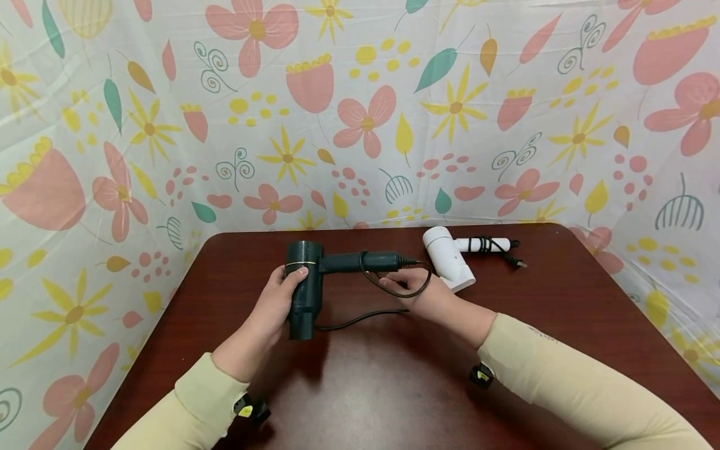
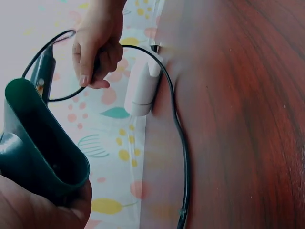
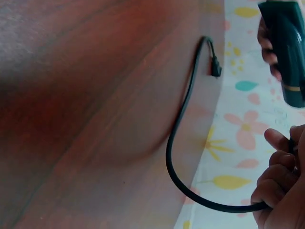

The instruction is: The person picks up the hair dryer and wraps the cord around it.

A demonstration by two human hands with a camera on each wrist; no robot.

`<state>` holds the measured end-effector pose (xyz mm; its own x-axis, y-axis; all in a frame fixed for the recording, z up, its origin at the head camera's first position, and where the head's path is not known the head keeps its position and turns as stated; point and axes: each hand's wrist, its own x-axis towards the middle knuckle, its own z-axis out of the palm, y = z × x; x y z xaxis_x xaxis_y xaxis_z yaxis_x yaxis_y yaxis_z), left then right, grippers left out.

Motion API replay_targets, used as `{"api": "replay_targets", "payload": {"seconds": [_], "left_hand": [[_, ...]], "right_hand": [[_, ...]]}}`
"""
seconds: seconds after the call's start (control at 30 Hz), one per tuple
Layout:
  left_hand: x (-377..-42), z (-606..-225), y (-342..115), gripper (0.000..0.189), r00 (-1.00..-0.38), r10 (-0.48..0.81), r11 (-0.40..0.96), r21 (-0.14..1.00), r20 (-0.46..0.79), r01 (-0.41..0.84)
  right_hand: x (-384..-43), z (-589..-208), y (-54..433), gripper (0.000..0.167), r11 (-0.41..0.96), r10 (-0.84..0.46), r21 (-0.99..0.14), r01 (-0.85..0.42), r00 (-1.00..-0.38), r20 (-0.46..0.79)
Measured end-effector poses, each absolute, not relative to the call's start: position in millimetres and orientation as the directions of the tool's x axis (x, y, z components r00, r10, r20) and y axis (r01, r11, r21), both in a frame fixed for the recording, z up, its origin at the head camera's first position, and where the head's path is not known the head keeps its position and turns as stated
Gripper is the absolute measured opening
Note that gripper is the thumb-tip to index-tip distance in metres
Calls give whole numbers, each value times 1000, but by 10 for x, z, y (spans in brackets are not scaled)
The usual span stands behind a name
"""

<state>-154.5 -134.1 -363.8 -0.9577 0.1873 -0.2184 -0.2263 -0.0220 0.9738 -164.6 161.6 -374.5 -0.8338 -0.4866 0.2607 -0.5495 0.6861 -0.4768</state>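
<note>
A dark green hair dryer (image 1: 306,297) is held up over the table by my left hand (image 1: 272,306), its thumb across the barrel. Its handle (image 1: 351,262) points to the right. In the left wrist view the flat open nozzle (image 2: 50,143) faces the camera. My right hand (image 1: 427,292) grips the black power cord (image 3: 224,208) just beyond the handle's end, fingers curled round it. One loop of cord circles the handle. From the right fist the rest trails down to the tabletop, where the plug (image 3: 216,67) shows in the right wrist view.
Behind my right hand, a white hair dryer (image 1: 447,253) lies on the dark red-brown table (image 1: 371,387), its black cord wound round the handle (image 1: 478,244) and its plug (image 1: 519,263) sticking out. A flower-patterned cloth (image 1: 371,181) hangs around the table's back and sides.
</note>
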Motion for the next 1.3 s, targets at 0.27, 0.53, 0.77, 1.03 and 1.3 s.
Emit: {"api": "replay_targets", "payload": {"seconds": [0.27, 0.53, 0.77, 1.03, 1.3], "left_hand": [[-1580, -3667, -1257, 76, -985, 54, -15, 986, -165, -166], [-1610, -3730, -1228, 81, -990, 6, 51, 989, -138, -138], [-1615, -3771, -1208, 82, -994, -15, 115, 988, -105, -106], [-1628, -3788, -1195, 83, -996, -27, 128, 988, -86, -89], [-1629, -3803, -1196, 83, -997, -24, 135, 988, -72, -74]], "right_hand": [[-1347, -3713, 1511, 26, 809, -465, -250, -532, -839, 283], [-1231, -3682, 1444, 19, 716, -606, -39, -697, -648, 461], [-1152, -3653, 1407, 6, 635, -678, 52, -771, -523, 517], [-1067, -3571, 1306, 8, 553, -760, 171, -815, -409, 506], [-1008, -3507, 1269, 7, 527, -796, 196, -827, -399, 455]]}}
